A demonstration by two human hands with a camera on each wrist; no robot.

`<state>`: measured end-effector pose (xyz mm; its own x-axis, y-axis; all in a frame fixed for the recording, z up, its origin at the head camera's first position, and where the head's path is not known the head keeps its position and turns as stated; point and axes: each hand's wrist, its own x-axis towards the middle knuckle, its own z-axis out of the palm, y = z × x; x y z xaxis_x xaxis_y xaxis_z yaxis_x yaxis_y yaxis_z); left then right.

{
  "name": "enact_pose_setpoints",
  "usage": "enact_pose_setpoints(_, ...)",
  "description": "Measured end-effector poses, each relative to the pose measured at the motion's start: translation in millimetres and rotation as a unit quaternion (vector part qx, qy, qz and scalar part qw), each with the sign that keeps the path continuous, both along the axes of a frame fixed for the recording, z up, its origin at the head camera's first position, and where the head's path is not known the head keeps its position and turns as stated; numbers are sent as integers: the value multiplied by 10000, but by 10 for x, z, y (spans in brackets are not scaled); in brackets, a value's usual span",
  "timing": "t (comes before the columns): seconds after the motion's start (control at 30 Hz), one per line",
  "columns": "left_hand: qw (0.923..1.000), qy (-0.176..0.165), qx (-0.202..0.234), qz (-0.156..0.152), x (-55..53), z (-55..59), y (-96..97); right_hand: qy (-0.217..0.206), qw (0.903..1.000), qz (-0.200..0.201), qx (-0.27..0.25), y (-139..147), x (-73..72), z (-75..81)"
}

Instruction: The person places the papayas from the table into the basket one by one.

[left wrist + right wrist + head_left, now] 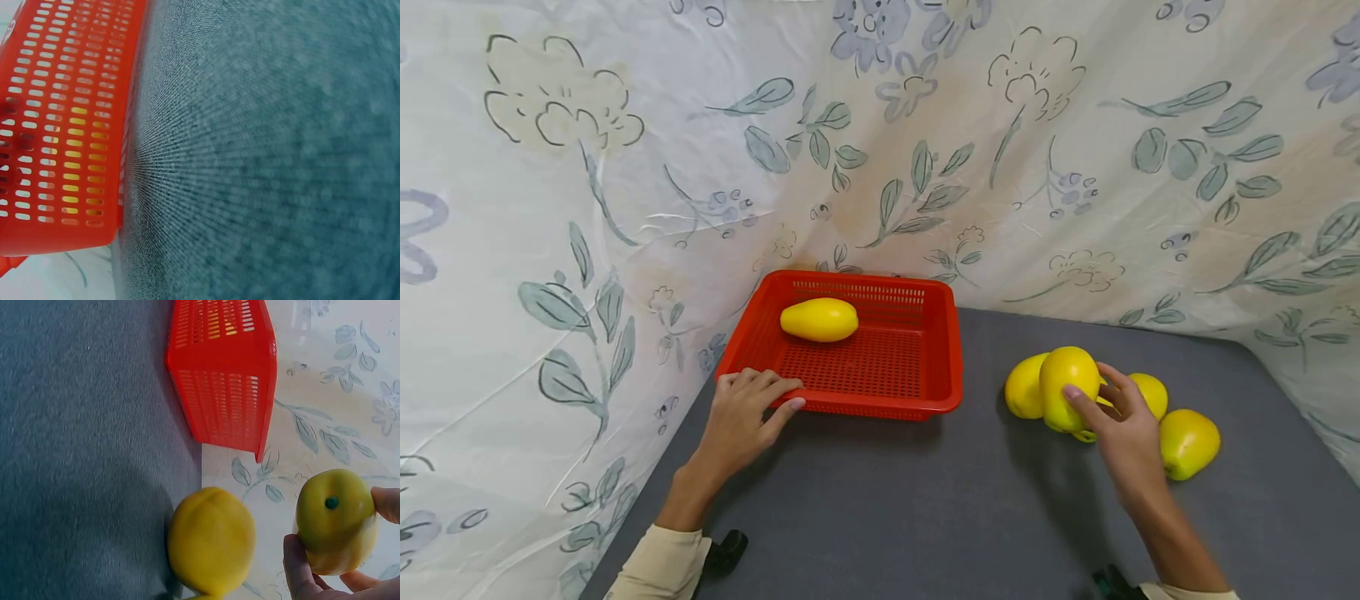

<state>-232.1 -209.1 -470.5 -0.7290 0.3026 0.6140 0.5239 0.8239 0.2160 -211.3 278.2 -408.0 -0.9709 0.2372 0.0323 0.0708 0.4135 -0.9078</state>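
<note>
My right hand (1123,425) pinches a yellow mango (1067,387) between thumb and fingers, held up over the other mangoes. In the right wrist view the held mango (334,519) turns its green stem spot toward the camera. At the basket's near left corner, my left hand (745,417) grips the rim, fingers over the edge and thumb along the front. The red plastic basket (880,406) has slotted walls and stands on the table. One yellow mango (820,320) lies inside it, toward the back left; its yellow shows through the slots in the left wrist view.
Several more mangoes lie on the grey table (925,508) at the right, one mango (1189,444) beside my right hand and another mango (1024,387) left of the held one. A floral cloth (925,150) hangs behind the table and along the left side.
</note>
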Motion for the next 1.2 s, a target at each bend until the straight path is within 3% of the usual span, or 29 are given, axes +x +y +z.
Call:
enact_pose_setpoints(0.87,9999,-49,-17,92,5,-12,2,-89,9968,478,-635,-620,-81,124)
enact_pose_setpoints(1.2,10000,32,-17,48,2,-7,11,-54,9905,835,-1095,-818,-118,138)
